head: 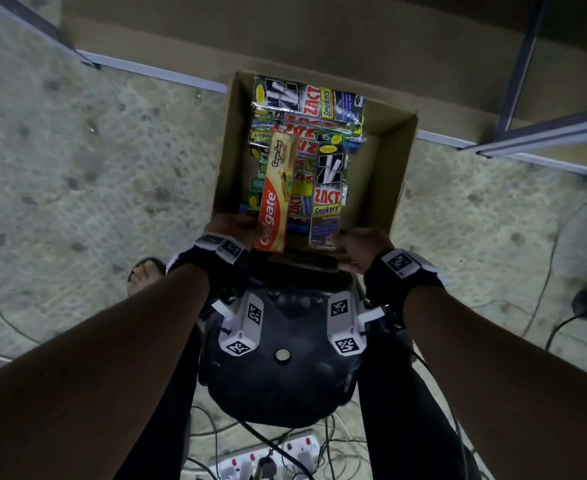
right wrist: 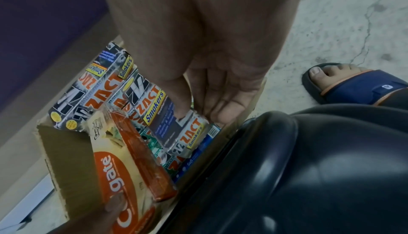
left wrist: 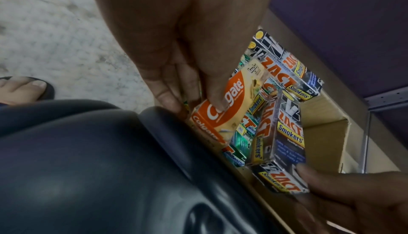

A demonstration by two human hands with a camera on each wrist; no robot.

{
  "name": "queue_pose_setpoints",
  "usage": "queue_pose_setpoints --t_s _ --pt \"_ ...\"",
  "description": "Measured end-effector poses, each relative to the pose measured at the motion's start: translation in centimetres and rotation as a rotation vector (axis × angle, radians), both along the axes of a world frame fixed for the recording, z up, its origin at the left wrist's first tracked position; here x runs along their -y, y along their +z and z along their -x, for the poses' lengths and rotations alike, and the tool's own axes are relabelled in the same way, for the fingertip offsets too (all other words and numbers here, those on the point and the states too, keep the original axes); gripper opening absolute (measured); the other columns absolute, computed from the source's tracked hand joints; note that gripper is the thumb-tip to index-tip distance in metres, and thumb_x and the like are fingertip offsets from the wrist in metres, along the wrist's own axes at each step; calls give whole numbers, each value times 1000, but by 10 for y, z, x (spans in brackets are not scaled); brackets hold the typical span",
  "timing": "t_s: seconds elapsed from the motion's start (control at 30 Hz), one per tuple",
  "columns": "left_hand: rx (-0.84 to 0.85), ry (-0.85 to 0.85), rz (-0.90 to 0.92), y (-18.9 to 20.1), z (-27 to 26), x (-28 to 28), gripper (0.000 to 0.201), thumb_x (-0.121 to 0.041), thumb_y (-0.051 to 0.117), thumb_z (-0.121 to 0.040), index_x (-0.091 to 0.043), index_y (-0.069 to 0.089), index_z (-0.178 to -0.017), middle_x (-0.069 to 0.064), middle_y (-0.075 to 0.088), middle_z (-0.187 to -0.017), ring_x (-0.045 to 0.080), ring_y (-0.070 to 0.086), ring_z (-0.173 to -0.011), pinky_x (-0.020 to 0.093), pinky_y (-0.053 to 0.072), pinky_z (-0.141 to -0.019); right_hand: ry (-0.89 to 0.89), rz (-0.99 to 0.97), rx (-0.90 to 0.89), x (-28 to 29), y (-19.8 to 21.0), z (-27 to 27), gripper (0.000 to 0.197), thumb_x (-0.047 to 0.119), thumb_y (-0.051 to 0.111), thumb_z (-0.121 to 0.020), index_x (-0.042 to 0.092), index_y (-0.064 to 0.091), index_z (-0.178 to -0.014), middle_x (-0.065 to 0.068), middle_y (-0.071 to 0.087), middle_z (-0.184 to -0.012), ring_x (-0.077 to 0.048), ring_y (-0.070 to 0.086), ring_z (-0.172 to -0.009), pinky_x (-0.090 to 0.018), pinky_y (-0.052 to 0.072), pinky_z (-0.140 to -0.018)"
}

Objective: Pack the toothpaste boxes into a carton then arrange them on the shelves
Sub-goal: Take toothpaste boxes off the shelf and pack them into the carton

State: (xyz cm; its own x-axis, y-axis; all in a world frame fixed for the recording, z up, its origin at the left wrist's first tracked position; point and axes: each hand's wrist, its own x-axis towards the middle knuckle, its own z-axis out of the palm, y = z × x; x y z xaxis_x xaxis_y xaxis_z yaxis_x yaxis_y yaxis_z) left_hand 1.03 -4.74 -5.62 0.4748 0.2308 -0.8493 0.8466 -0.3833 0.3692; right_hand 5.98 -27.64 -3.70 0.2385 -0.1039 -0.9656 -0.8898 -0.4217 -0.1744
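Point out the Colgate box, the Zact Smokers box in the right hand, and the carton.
Colgate box [head: 272,202], head view, orange face.
Zact Smokers box [head: 326,199], head view, logo face.
carton [head: 394,161], head view, right inner wall.

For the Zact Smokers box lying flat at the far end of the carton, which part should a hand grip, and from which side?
Grip the far Zact box across its narrow width, coming straight down from above. It lies flat on top of the pile, crosswise in the carton, so its long edges look exposed, while the carton's walls block any sideways approach.
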Motion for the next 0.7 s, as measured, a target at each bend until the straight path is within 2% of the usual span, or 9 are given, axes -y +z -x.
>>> queue_pose_setpoints --t_s 0.13,0.2,0.23,0.37,0.43,0.53,0.6,0.67,0.7 --pt "33 2 -7 3 0 2 27 -54 75 -72 -73 58 -64 -38 60 -57 9 67 -76 25 52 -75 64 -2 11 0 -14 6 22 21 68 -88 7 67 -105 3 59 -69 -12 57 -60 -41 58 -82" --pt "58 -25 -20 4 0 2 33 -55 74 -73 -79 52 -64 -42 61 -73 4 63 -76 22 47 -73 90 -6 15 -1 -17 8 4 22 68 -87 20 66 -84 3 59 -67 -14 58 -61 -43 58 -82" --pt "71 -53 -24 8 -2 1 35 -55 74 -75 -79 49 -69 -43 60 -85 3 62 -80 20 44 -72 103 -2 15 -1 -19 9 13 22 68 -87 23 62 -76 3 59 -67 -15 58 -61 -43 58 -81" --pt "-23 -102 -15 7 -9 -5 8 -52 78 -74 -52 70 -77 -16 74 -100 7 66 -88 19 44 -71 128 4 8 -1 -22 9 19 23 69 -86 26 57 -72 4 58 -68 -12 57 -57 -37 59 -72" --pt "-58 -132 8 4 -11 -7 11 -47 79 -74 -41 76 -83 -10 75 -101 10 68 -86 22 47 -72 167 1 0 0 -21 7 19 24 69 -86 25 56 -72 3 58 -69 -13 57 -59 -33 56 -67" --pt "-85 -107 49 4 -19 -6 13 -42 81 -75 -39 70 -68 -4 76 -98 9 69 -77 26 57 -68 244 -8 -18 3 -21 1 15 26 70 -83 23 57 -75 1 59 -73 -14 57 -60 -27 53 -59" --pt "-98 -37 92 2 -26 -7 13 -37 81 -78 -33 68 -80 3 74 -102 18 72 -82 34 61 -72 313 -10 -5 3 -19 -7 15 32 72 -80 21 62 -78 -1 63 -81 -18 61 -67 -28 53 -57" --pt "-97 78 125 2 -35 -7 31 -30 81 -80 -20 67 -105 5 72 -108 10 70 -72 25 59 -57 333 4 36 1 -16 -18 28 48 76 -73 21 68 -75 0 68 -82 -21 67 -71 -32 59 -59" --pt "-95 119 134 3 -40 -7 40 -28 81 -80 -17 64 -115 5 71 -110 8 69 -71 21 56 -52 313 2 47 -2 -14 -24 35 54 77 -68 22 70 -82 -1 69 -86 -22 67 -72 -36 61 -64"
